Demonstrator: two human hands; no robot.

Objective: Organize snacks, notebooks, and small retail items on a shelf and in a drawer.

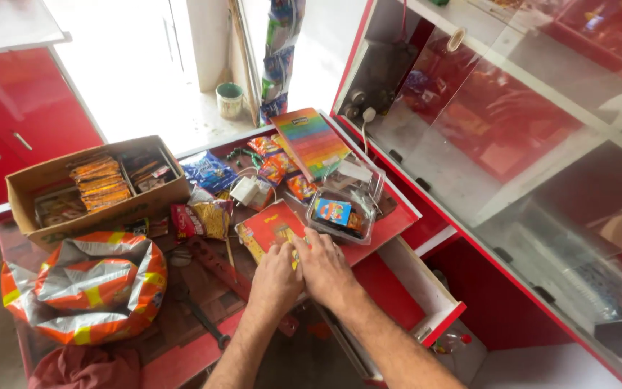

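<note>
- Head view shows the left hand (pixel 275 277) and the right hand (pixel 325 270) lying side by side, palms down and fingers laid flat and close together, pressing on the near end of a flat red and yellow packet (pixel 271 227); neither hand pinches anything.
- The flat red and yellow packet lies on the red counter (pixel 390 223) with its long axis running from the hands away and a little left, its far end pointing toward the small white box (pixel 244 190); it looks like thin glossy card or foil, rectangular, mostly red with yellow print.
- Just right of the packet sits a clear plastic tub (pixel 340 214), rounded at the corners, with a blue label showing inside.
- Beyond the packet, behind the white box, a rainbow-striped notebook (pixel 311 140) lies slanted among small shiny snack sachets.
- Left of the packet rests a yellow crinkled snack bag (pixel 212 216).
- Farther left of the packet stands an open cardboard box (pixel 95 191) packed with orange sachets.
- Near left of the packet sits a bulging woven sack (pixel 88 284), silver with orange and yellow bands.
- Right of the packet, below the counter edge, a white-lined drawer (pixel 426 288) stands open.
</note>
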